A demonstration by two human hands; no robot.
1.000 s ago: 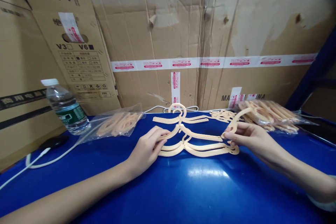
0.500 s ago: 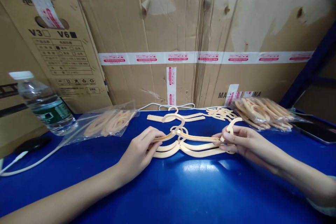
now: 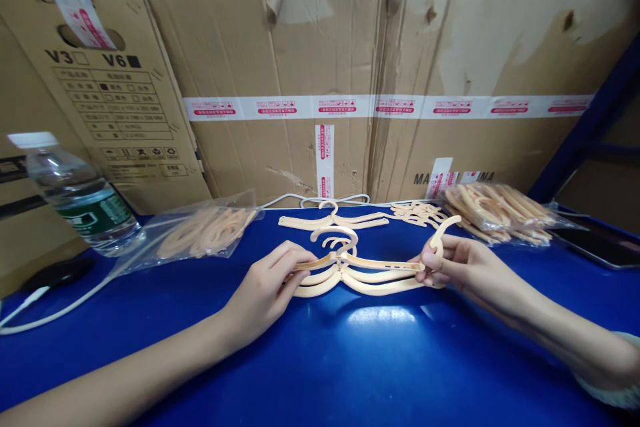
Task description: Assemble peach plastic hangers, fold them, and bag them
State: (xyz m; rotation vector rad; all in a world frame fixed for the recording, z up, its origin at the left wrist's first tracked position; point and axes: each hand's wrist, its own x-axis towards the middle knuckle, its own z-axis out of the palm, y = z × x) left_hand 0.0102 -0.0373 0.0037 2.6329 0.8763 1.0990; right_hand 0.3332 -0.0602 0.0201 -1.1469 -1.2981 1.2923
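A cream plastic folding hanger (image 3: 367,263) is held level above the table between my hands. My left hand (image 3: 277,280) pinches its left arm between thumb and fingers. At the tip of its right arm, my right hand (image 3: 463,268) grips the hanger along with a small curved cream piece (image 3: 440,235), whose free end points up and to the right. Whether the piece is joined to the arm is hidden by the fingers. More cream hangers (image 3: 377,290) lie just beneath, their hooks overlapping behind the held one. Another hanger (image 3: 305,222) lies farther back.
Small cream pieces (image 3: 415,213) are heaped at the back of the blue table (image 3: 320,367). Bagged hanger parts lie right (image 3: 495,207) and left (image 3: 210,230). A water bottle (image 3: 83,197), black device with cable (image 3: 60,275) and phone (image 3: 600,247) flank them. Cardboard (image 3: 280,60) stands behind.
The held hanger has rolled a little, so its hook shows broader and slots in its right arm are visible. Both hands keep their grips. The whole view has shifted slightly.
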